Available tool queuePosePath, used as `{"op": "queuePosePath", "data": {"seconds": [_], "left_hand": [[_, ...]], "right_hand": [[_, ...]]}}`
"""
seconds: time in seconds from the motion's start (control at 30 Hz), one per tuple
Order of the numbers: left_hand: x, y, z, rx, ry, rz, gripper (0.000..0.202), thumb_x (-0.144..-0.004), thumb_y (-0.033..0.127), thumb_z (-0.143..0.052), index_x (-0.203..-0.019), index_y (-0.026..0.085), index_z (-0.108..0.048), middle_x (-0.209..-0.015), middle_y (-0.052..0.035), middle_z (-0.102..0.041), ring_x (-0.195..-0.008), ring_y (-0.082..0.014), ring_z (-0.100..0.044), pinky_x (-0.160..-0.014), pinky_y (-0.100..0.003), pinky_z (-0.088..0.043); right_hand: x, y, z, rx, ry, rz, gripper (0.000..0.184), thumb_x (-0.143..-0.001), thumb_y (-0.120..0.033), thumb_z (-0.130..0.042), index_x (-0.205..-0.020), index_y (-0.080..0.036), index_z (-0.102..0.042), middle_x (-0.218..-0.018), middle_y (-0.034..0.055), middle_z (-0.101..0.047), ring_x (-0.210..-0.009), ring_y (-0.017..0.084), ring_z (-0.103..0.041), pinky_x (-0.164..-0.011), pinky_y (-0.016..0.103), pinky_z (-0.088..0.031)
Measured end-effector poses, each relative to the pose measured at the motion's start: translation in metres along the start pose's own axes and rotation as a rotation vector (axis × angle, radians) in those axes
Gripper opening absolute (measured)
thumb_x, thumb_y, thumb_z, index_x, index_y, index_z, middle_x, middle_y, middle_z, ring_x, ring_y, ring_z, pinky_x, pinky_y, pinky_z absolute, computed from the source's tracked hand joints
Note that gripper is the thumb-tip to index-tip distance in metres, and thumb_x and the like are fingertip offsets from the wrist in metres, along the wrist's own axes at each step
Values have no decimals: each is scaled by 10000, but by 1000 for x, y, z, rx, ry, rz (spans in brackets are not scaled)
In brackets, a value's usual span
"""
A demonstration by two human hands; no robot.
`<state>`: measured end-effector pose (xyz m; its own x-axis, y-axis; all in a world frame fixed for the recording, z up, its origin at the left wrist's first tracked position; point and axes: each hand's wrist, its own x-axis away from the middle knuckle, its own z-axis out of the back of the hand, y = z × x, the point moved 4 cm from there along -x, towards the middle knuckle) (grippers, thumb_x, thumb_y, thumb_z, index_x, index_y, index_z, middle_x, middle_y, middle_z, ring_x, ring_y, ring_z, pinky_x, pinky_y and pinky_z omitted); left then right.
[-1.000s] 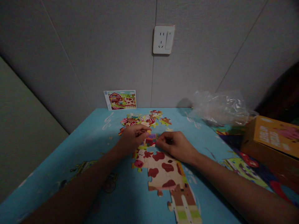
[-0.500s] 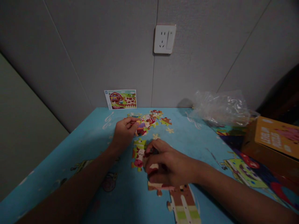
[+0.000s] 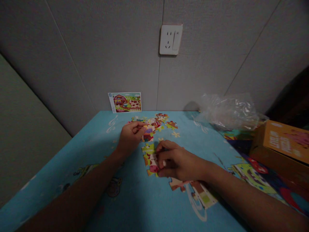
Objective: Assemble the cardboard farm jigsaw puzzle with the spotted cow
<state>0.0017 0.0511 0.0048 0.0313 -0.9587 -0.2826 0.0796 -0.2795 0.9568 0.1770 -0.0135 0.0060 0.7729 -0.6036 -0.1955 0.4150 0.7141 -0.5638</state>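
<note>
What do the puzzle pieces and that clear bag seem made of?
The jigsaw puzzle pieces look like printed cardboard, matte, going by their flat, dull surfaces, though the light is dim. The crumpled bag looks like thin clear plastic, glossy, with bright highlights along its creases.

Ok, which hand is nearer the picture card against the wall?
The left. The left hand is in front of the picture card, out over the table; the right hand is farther off, further right and closer in, over the puzzle pieces.
</note>
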Motion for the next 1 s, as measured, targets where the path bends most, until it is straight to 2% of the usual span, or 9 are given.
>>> {"op": "queuePosePath", "data": {"seconds": [0.13, 0.53, 0.67, 0.83, 1.0], "left_hand": [[2, 4, -2, 2, -8, -3, 235, -660, 319, -707, -782, 120, -678, -707, -50, -711, -647, -171, -674, -572, -234, -526], [3, 2, -3, -42, -52, -14, 226, -684, 305, -689, -817, 122, -682, -732, -40, -706, -639, -154, -660, -541, -218, -499], [4, 5, -5, -47, -82, -32, 184, -681, 293, -695, -772, 133, -677, -714, -34, -702, -656, -155, -668, -570, -218, -509], [8, 8, -10, -44, -185, -20, 195, -682, 304, -703, -789, 141, -698, -720, -47, -720, -655, -165, -676, -586, -239, -530], [14, 8, -15, -88, -294, -58, 183, -714, 301, -692, -823, 156, -721, -718, -39, -721, -633, -148, -666, -571, -222, -518]], "right_hand": [[-1, 3, 0, 20, 30, -31, 286, -753, -353, -758, -964, -177, -679, -988, 68, -552, -951, 194, -519, -865, 340, -441], [-4, 6, -2, 90, 129, -203, 332, -769, -399, -737, -999, -171, -663, -944, 73, -566, -880, 197, -527, -783, 320, -446], [-5, 7, 0, 82, 186, -209, 299, -770, -406, -731, -927, -161, -666, -881, 60, -589, -801, 173, -536, -730, 295, -434], [-4, 9, 11, 3, 378, -370, 163, -851, -313, -612, -867, -170, -688, -749, 33, -651, -672, 140, -549, -649, 274, -404], [-3, 10, 14, -98, 422, -377, 226, -880, -290, -517, -777, -170, -678, -671, 18, -656, -606, 126, -548, -601, 266, -392]]}}
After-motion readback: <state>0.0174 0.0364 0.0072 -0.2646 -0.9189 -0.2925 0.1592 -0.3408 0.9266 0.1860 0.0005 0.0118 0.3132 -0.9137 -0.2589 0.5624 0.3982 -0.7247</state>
